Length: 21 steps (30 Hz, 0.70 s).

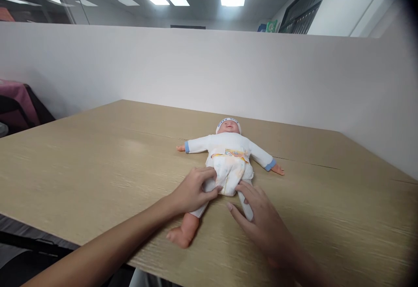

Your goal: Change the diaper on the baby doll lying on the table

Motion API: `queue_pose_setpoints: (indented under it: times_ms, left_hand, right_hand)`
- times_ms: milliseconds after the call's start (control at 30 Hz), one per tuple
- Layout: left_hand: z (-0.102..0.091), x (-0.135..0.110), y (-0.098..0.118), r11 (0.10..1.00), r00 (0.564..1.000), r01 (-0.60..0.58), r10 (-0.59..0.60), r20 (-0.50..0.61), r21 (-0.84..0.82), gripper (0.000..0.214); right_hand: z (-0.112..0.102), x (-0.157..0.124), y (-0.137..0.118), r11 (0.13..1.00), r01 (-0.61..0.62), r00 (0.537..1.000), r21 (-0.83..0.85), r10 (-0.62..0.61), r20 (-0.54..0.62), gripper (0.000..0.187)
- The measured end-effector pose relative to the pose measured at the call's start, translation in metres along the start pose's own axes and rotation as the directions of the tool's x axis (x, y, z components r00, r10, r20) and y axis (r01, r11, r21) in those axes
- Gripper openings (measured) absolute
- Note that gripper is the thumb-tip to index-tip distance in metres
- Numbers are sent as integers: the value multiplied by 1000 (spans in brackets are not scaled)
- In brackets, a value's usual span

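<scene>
A baby doll (228, 145) in a white top and white cap lies on its back on the wooden table (98, 156), arms spread, head pointing away from me. A white diaper (230, 171) with a printed waistband wraps its hips. My left hand (192, 191) curls round the doll's upper leg at the diaper's left edge. My right hand (261, 221) lies over the doll's other leg, fingers stretched toward the diaper's lower right edge. One bare doll foot (179, 236) sticks out below my left wrist.
A white partition wall (196, 69) runs along the back and right of the table. At the far left stands a dark chair with pink cloth (18, 104). The table's near edge (65, 239) runs under my left forearm.
</scene>
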<state>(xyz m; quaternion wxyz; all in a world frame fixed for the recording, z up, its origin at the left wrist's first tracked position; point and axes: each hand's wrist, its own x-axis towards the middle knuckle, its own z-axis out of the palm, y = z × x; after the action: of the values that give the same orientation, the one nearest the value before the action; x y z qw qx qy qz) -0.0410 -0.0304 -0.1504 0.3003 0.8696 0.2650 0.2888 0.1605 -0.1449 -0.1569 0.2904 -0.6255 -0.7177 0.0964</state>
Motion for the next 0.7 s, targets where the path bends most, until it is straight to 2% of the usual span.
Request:
queue_pose_setpoints:
  times_ms: [100, 233, 400, 533, 600, 700]
  left_hand:
    - [4, -1, -1, 996, 996, 78, -80, -42, -41, 24]
    - [7, -1, -5, 962, 983, 149, -169, -69, -228, 27]
    - [13, 0, -14, 867, 959, 203, -271, -88, -456, 42]
    - [16, 0, -15, 752, 927, 257, -370, -66, -608, 51]
    - [14, -1, -12, 738, 914, 288, -402, -54, -610, 55]
    - [10, -3, -7, 788, 906, 336, -420, -51, -516, 52]
  right_hand:
    - [1, 3, 3, 995, -94, 995, 14, 94, -8, 24]
    - [6, 9, 10, 954, -272, 960, 128, 277, -28, 33]
    - [5, 14, 17, 891, -290, 946, 349, 322, -38, 37]
    - [-6, 15, 17, 868, -351, 919, 350, 392, -49, 40]
    - [-12, 16, 16, 868, -374, 913, 326, 406, -34, 39]
    - [-17, 16, 15, 874, -395, 909, 283, 416, -13, 36]
